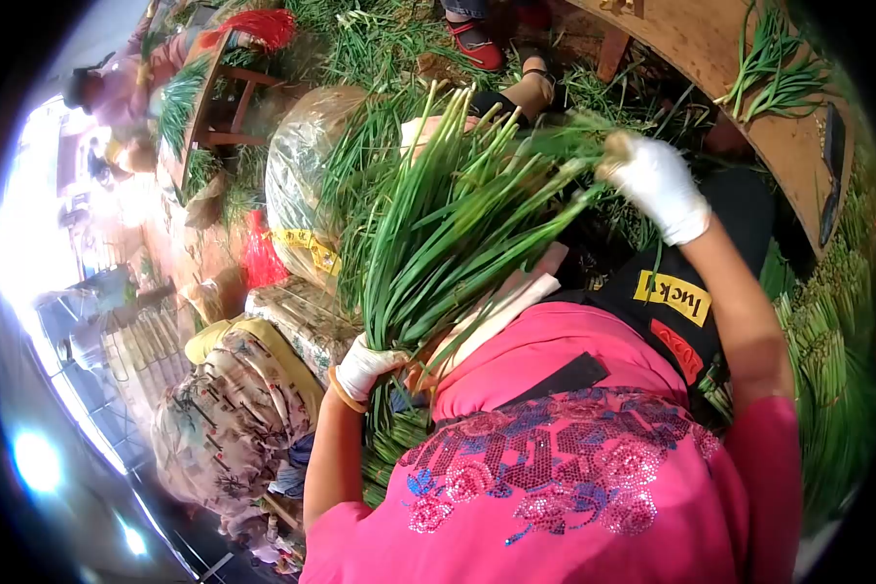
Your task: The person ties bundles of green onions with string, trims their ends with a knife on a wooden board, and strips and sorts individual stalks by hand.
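Observation:
A large bunch of long green stalks (pixel 448 214) with pale ends fans out across my lap. My left hand (pixel 368 370), in a white glove, is wrapped round the leafy end of the bunch, at its lower part in the view. On the right, my right hand (pixel 652 185), also gloved in white, is raised beside the pale ends. Its fingers are pressed together around some thin green leaves, which are blurred by motion. These leaves stretch from the fingertips towards the bunch.
More stalks are piled at the right (pixel 827 360) and loose ones cover the floor (pixel 380 44). A wooden table (pixel 691 44) curves along the upper right, with a small bunch on it. A full plastic bag (pixel 307 165) stands left of the bunch. Other people sit nearby.

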Action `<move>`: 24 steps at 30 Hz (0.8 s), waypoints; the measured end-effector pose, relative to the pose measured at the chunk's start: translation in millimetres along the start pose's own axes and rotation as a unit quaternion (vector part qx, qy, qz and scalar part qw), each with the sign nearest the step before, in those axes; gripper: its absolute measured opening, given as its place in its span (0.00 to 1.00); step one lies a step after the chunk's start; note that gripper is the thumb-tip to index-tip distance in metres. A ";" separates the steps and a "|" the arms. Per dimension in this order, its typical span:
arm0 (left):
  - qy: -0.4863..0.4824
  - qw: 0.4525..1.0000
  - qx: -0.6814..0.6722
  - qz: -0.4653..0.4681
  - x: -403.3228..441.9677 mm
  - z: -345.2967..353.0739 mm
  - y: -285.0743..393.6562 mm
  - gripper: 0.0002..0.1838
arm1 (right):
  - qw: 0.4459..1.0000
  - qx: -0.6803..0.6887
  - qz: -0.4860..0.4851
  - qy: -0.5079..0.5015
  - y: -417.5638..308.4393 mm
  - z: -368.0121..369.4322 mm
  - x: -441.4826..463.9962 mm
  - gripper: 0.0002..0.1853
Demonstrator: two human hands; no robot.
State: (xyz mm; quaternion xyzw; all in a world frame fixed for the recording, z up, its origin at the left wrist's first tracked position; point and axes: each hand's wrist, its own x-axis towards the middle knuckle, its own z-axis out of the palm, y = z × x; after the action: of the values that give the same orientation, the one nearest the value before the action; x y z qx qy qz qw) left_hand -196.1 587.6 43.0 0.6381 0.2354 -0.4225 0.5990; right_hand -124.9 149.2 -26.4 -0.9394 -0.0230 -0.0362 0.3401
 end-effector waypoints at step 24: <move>0.035 0.994 0.100 -0.002 -1.0 6.4 18.0 0.17 | 0.970 -0.211 0.068 -0.097 73.4 6.1 27.6 0.13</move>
State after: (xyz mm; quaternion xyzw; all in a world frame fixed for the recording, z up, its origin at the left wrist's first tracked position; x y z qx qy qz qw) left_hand -183.9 578.5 54.5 0.7083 0.2142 -0.4230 0.5229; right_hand -92.1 97.2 -75.5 -0.9883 0.0162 0.0747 0.1317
